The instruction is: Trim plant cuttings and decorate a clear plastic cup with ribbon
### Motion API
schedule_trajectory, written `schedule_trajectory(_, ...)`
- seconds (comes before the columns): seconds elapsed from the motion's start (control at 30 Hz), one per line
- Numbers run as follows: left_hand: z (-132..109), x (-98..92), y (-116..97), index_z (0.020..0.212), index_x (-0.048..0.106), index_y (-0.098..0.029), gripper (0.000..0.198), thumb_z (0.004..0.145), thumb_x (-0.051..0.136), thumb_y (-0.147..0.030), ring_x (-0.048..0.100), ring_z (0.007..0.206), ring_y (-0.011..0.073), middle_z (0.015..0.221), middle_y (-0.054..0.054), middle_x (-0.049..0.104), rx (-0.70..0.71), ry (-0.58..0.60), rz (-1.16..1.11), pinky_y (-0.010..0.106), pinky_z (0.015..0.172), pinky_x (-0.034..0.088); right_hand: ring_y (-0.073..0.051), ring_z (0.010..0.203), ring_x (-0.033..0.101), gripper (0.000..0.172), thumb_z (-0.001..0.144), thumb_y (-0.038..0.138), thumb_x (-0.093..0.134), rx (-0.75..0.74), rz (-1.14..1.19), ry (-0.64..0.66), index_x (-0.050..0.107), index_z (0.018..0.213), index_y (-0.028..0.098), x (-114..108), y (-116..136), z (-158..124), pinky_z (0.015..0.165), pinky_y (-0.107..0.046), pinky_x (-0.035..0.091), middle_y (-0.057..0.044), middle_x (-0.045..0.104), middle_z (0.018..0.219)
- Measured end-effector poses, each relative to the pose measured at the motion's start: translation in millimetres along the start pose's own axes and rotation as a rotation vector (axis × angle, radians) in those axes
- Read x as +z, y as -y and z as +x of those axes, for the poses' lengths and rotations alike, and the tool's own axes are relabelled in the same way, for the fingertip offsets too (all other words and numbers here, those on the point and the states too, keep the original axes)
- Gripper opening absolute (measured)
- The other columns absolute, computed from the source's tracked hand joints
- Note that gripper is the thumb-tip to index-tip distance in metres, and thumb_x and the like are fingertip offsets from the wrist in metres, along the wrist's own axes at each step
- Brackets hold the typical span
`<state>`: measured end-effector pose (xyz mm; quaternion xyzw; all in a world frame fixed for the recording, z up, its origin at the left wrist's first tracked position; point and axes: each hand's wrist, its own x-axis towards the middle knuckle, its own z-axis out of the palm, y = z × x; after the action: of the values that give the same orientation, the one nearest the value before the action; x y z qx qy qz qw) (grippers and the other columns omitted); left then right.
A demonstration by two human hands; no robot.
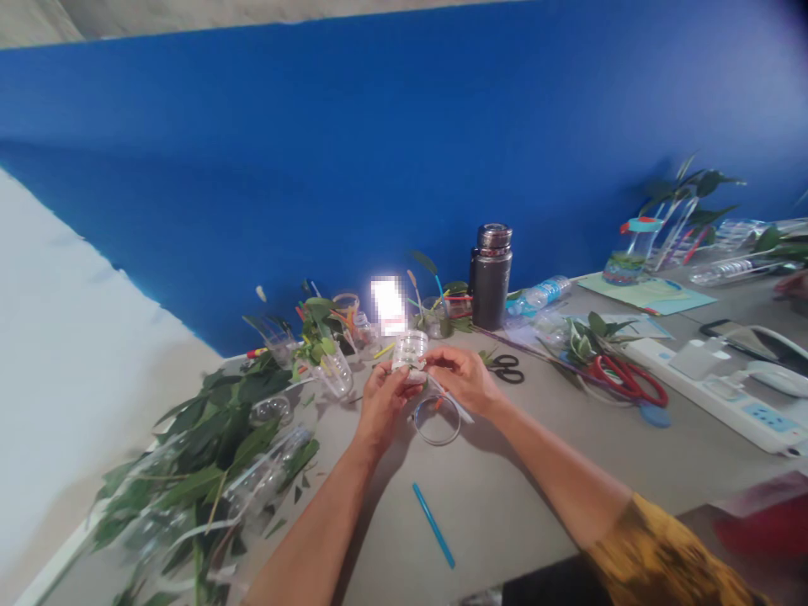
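Observation:
A clear ribbed plastic cup piece (pixel 410 347) is held over the middle of the table. My left hand (pixel 384 397) wraps its fingers round the lower left of it. On its right side, my right hand (pixel 464 379) has thumb and fingers pinched together at the edge; what they grip there is too small to make out. Just below the hands, a clear round ring-shaped plastic piece (pixel 437 420) rests on the table beside a white strip. Nearer to me lies a blue straw (pixel 433 525).
Leaves (pixel 220 429) and plastic pieces cover the left side. Behind stand a cup with leaves (pixel 332 370) and a dark thermos (pixel 491 282). To the right are black scissors (pixel 507 369), red-handled scissors (pixel 628 380), a bottle (pixel 543 295) and a power strip (pixel 720 394).

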<state>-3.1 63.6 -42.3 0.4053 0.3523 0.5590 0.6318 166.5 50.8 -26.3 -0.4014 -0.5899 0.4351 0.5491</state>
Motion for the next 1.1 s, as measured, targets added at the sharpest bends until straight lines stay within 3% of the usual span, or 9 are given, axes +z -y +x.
schedule_trajectory(0.3,0,-0.8,2,0.098,0.071,-0.019,0.040,0.072,0.088,-0.043,0.071,0.078,0.0182,0.092,0.006,0.076,0.007,0.044,0.026,0.032,0.075,0.055,-0.015,0.064,0.056,0.013,0.080,0.028,0.069,-0.102,-0.109,-0.104,0.079,0.088,0.023,6,-15,1,0.045,-0.021,0.048,-0.003,0.066,0.083)
schedule_trajectory(0.47,-2,1.0,4,0.102,0.071,-0.021,0.041,0.067,0.091,-0.031,0.071,0.086,0.0190,0.099,0.005,0.076,0.063,0.102,0.115,0.031,0.079,0.055,-0.015,0.067,0.058,0.015,0.080,0.025,0.066,-0.117,-0.162,-0.140,0.078,0.090,0.023,9,-14,-1,0.047,-0.021,0.049,-0.003,0.065,0.084)
schedule_trajectory(0.7,0,2.9,3,0.101,0.069,-0.018,0.051,0.059,0.095,-0.025,0.071,0.085,0.0205,0.093,0.005,0.076,0.117,0.008,0.244,0.030,0.077,0.053,-0.016,0.064,0.057,0.011,0.078,0.026,0.067,-0.075,-0.128,-0.118,0.076,0.083,0.023,11,-15,0,0.041,-0.021,0.045,-0.002,0.066,0.079)
schedule_trajectory(0.83,0,1.0,4,0.094,0.072,-0.017,0.035,0.066,0.090,-0.027,0.071,0.076,0.0196,0.086,0.006,0.076,0.023,0.042,0.165,0.030,0.072,0.055,-0.016,0.064,0.057,0.015,0.079,0.029,0.065,-0.074,-0.122,-0.130,0.078,0.086,0.022,9,-12,0,0.049,-0.023,0.047,-0.001,0.067,0.074)
schedule_trajectory(0.93,-1,0.3,6,0.085,0.073,-0.015,0.027,0.069,0.085,-0.033,0.072,0.075,0.0219,0.084,0.009,0.076,-0.093,0.106,0.044,0.034,0.074,0.057,-0.017,0.067,0.060,0.018,0.079,0.030,0.064,-0.055,-0.118,-0.230,0.077,0.088,0.021,11,-8,0,0.057,-0.025,0.048,-0.001,0.070,0.074)
schedule_trajectory(1.1,1,-2.3,8,0.086,0.073,-0.013,0.025,0.070,0.079,-0.032,0.074,0.075,0.0231,0.084,0.010,0.077,-0.113,0.088,-0.022,0.035,0.075,0.058,-0.012,0.049,0.049,0.019,0.077,0.037,0.070,0.003,0.086,-0.204,0.072,0.085,0.020,10,-6,1,0.046,-0.024,0.040,0.001,0.065,0.064)
